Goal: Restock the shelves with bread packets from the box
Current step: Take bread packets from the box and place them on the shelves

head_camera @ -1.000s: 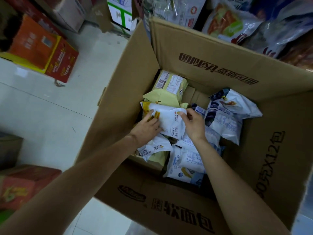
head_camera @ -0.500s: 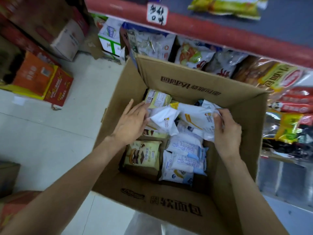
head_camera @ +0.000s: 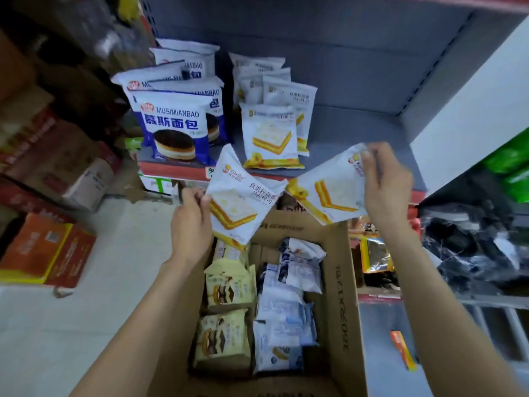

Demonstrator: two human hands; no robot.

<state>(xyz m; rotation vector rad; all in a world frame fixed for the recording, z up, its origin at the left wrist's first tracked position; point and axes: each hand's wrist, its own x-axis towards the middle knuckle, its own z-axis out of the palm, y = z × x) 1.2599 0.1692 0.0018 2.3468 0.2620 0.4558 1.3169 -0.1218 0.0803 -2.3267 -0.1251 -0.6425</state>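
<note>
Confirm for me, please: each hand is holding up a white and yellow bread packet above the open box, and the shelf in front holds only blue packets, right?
Not quite. The left hand and right hand do each hold a white and yellow bread packet above the box. But the head view shows the shelf holding white and yellow packets beside the blue packets, not blue ones only.
</note>
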